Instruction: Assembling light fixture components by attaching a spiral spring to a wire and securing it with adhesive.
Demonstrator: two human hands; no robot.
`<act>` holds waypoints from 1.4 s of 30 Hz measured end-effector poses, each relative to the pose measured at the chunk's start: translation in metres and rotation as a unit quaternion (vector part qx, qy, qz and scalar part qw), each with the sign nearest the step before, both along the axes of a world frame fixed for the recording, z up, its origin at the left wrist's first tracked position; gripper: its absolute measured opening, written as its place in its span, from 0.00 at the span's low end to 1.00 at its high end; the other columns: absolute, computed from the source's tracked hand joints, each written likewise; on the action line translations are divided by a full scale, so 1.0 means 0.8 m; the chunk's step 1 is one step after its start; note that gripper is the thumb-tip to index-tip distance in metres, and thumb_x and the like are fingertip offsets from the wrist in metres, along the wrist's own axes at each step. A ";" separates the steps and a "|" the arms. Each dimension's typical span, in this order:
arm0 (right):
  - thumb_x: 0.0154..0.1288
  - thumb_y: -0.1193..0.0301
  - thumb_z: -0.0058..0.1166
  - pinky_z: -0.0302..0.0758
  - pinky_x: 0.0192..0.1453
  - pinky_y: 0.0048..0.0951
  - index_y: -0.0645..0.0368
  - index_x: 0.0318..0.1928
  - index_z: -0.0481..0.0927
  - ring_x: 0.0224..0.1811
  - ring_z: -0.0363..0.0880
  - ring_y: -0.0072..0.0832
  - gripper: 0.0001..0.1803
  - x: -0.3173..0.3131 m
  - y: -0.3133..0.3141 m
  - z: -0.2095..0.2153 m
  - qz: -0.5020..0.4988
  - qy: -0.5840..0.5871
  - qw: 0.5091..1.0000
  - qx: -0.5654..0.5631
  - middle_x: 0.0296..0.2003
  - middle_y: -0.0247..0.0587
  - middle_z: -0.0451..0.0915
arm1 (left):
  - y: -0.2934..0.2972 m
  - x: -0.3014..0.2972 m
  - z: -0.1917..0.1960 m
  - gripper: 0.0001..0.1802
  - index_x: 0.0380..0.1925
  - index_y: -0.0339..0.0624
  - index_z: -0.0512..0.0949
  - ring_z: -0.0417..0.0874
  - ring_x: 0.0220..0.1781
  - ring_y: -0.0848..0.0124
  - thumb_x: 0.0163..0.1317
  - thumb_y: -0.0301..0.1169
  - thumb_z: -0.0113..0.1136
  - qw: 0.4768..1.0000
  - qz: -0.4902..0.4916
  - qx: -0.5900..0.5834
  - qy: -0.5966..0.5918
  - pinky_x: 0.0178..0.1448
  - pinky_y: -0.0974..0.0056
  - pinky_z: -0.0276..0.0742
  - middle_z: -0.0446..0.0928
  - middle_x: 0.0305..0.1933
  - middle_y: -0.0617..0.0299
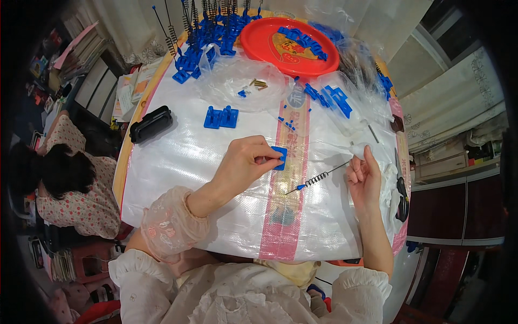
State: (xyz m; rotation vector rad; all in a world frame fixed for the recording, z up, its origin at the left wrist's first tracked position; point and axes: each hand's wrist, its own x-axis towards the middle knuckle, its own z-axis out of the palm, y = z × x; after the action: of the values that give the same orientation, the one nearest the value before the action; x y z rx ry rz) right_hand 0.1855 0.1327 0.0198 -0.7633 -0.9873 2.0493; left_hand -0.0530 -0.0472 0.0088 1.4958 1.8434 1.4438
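Note:
My left hand [249, 158] pinches a small square blue plastic base [279, 159] between thumb and fingertips, over the middle of the table. To its right, my right hand [363, 178] is raised with its fingers curled round the end of a thin black wire rod with a coiled spring [317, 179]. The rod slants down to the left and carries a small blue piece near its lower end, apart from the base. Two more blue bases [220, 117] with upright posts stand side by side beyond my left hand.
A red round tray [253, 46] with blue parts stands at the back. Left of it cluster several assembled blue bases with springs [216, 38]. A transparent bag [226, 81] holds brass pins. A black case [151, 124] lies left, scissors [401, 200] right. Another person [81, 183] sits at left.

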 end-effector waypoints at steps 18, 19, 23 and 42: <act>0.75 0.61 0.55 0.50 0.19 0.19 0.55 0.39 0.76 0.16 0.52 0.13 0.12 -0.006 -0.010 0.007 -0.012 -0.033 0.996 0.084 0.17 0.25 0.66 | -0.001 0.004 -0.002 0.06 0.33 0.36 0.88 0.73 0.23 0.77 0.54 0.22 0.72 1.000 0.003 0.026 0.016 0.27 0.70 0.68 0.77 0.25 0.63; 0.75 0.62 0.55 0.50 0.19 0.19 0.56 0.39 0.76 0.15 0.53 0.12 0.11 -0.008 -0.013 0.009 -0.018 -0.038 0.994 0.100 0.17 0.26 0.67 | -0.001 0.004 -0.002 0.06 0.33 0.36 0.88 0.73 0.23 0.77 0.54 0.22 0.72 0.999 0.003 0.028 0.014 0.27 0.70 0.68 0.77 0.25 0.63; 0.75 0.64 0.55 0.53 0.18 0.18 0.57 0.40 0.76 0.14 0.56 0.12 0.10 -0.009 -0.017 0.013 -0.026 -0.049 0.989 0.140 0.18 0.29 0.71 | 0.000 0.004 -0.003 0.06 0.33 0.36 0.88 0.73 0.23 0.77 0.54 0.22 0.73 0.999 0.004 0.034 0.020 0.27 0.69 0.68 0.77 0.25 0.63; 0.74 0.66 0.56 0.55 0.19 0.20 0.61 0.41 0.75 0.15 0.60 0.13 0.11 -0.011 -0.021 0.014 -0.037 -0.060 0.978 0.196 0.20 0.31 0.73 | 0.001 0.002 -0.005 0.06 0.30 0.33 0.86 0.72 0.23 0.76 0.53 0.23 0.74 1.000 0.008 0.004 -0.002 0.28 0.68 0.68 0.77 0.24 0.61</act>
State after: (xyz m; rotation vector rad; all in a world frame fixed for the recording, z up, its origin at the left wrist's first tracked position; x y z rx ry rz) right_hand 0.1767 0.1157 0.0311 -0.7036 -1.3588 1.6859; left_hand -0.0517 -0.0464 0.0046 1.4833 1.8534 1.4634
